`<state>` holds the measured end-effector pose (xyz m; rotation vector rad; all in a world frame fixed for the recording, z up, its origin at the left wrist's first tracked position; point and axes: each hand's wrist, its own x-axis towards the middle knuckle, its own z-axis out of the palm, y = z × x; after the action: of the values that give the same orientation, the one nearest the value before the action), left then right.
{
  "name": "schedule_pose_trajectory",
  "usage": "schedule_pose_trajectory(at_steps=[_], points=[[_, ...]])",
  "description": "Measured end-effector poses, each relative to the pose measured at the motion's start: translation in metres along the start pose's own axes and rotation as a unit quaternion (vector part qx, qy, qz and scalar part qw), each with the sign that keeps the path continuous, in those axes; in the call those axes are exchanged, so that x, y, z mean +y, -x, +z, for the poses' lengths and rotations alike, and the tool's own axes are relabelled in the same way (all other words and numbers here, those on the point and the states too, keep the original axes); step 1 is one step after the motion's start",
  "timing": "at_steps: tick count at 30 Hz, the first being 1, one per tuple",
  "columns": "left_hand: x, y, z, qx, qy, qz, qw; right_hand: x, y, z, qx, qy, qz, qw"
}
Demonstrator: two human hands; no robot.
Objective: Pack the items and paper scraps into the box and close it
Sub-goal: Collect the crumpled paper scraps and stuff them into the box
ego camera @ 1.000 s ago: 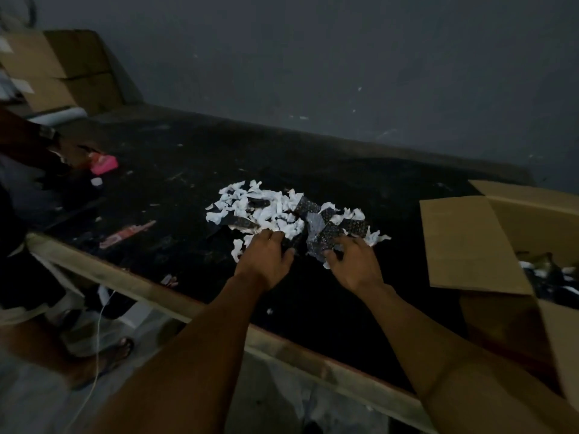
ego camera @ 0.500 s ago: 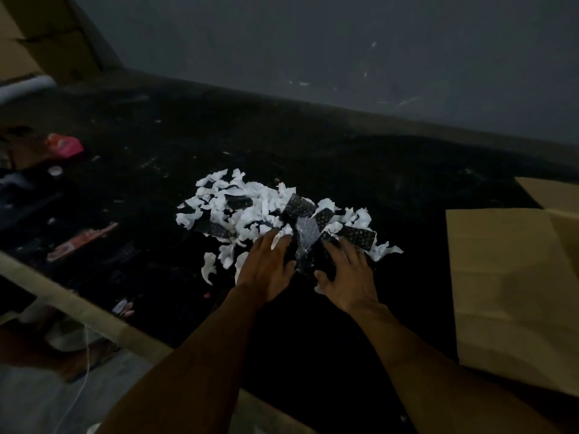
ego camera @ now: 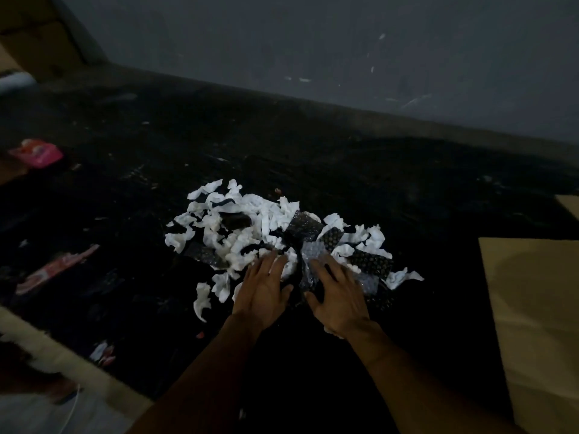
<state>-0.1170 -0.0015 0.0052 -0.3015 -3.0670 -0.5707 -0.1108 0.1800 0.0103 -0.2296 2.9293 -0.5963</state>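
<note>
- Our left hand (ego camera: 264, 289) lies palm down, fingers straight and slightly spread, their tips on the near edge of the paper scraps (ego camera: 250, 220).
- Our right hand (ego camera: 336, 292) lies just beside it, fingers spread flat over bubble wrap (ego camera: 308, 267); neither hand grips anything.
- The scraps spread beyond the fingertips across the black table (ego camera: 407, 198).
- The box flap (ego camera: 532, 308) lies well right of the right fingers.

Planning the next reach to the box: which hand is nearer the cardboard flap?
Right. The right hand rests on the scrap pile, left of the cardboard flap; the left hand sits beside it, farther left.
</note>
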Motion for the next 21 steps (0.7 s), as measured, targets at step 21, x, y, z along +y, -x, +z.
schedule_pose_trajectory(at_steps=[21], points=[[-0.02, -0.01, 0.05, 0.103, -0.016, 0.033, 0.994, 0.018, -0.008, 0.049, 0.167, 0.063, -0.001, 0.984]])
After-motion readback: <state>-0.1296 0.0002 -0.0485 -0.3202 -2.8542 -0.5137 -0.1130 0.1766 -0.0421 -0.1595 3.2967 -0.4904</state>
